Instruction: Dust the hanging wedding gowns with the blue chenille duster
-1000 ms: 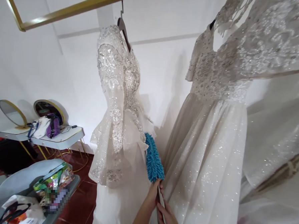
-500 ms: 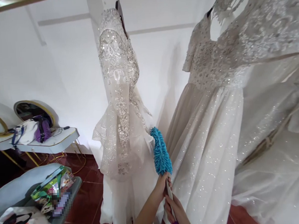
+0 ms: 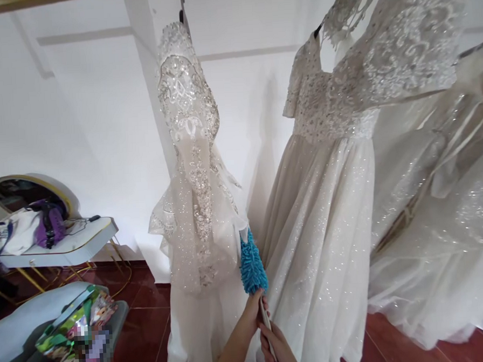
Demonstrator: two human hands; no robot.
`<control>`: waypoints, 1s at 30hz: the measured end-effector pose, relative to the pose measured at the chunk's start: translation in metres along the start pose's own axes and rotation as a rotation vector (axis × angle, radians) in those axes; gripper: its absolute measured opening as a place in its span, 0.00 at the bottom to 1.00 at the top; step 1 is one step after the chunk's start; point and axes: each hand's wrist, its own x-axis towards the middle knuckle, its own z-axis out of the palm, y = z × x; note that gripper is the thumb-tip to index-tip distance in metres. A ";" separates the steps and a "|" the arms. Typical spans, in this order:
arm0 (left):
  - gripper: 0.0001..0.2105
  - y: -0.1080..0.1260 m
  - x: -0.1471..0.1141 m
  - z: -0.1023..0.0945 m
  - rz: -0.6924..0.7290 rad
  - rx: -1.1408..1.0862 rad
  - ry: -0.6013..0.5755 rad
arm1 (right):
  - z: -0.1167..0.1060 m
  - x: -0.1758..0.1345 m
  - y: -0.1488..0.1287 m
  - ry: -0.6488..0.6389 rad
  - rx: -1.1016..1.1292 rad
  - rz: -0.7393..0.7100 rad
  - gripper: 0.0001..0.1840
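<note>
Duster [image 3: 253, 267] is up between left gown [image 3: 186, 216] and right gown [image 3: 324, 214], blue head pointing up, tip at left gown's frill [image 3: 239, 224]. Tip looks partly covered by sheer fabric; can't tell whether it's under the frill or just behind its edge.

Left hand [image 3: 254, 305] is curled round the handle [image 3: 266, 319] right below the head. Right hand [image 3: 273, 341] is wrapped round it lower, above the purple end. Both closed on the handle, nothing else held.

Risks, my read:
- Snag. Looped pile next to beading [image 3: 202, 204] and thin frill. A quick pull down or sideways could catch a bead or tear the edge. Main one.
- Lift. If the tip is under the frill, raising it would bunch the fabric.
- Swing. Left gown hangs from a hanger [image 3: 183, 16], so a hard push could twist it or work it off its hook.
- Wrong gown. Gap is narrow and the head sits near right gown's skirt; overshooting right would rub glitter there, maybe shed some.
- Hem. Left gown reaches down near the red floor [image 3: 151, 315]; a step in close could tread on it.

Chair [image 3: 121, 317] and tabletop [image 3: 98, 231] are off to the left, well apart from the duster; low risk.
</note>
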 end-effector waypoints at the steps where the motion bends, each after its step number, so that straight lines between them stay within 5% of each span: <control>1: 0.16 -0.003 0.002 -0.001 -0.027 0.008 0.009 | -0.001 0.000 0.002 0.015 -0.009 0.013 0.33; 8: 0.14 -0.009 0.005 0.004 -0.062 0.023 0.000 | -0.003 -0.011 -0.007 0.044 -0.043 0.034 0.35; 19: 0.16 0.018 -0.013 0.036 0.072 -0.066 -0.109 | -0.007 -0.027 -0.052 -0.086 -0.055 -0.067 0.30; 30: 0.17 -0.061 -0.008 0.034 -0.102 -0.094 0.075 | -0.054 -0.031 -0.009 0.042 -0.217 0.052 0.31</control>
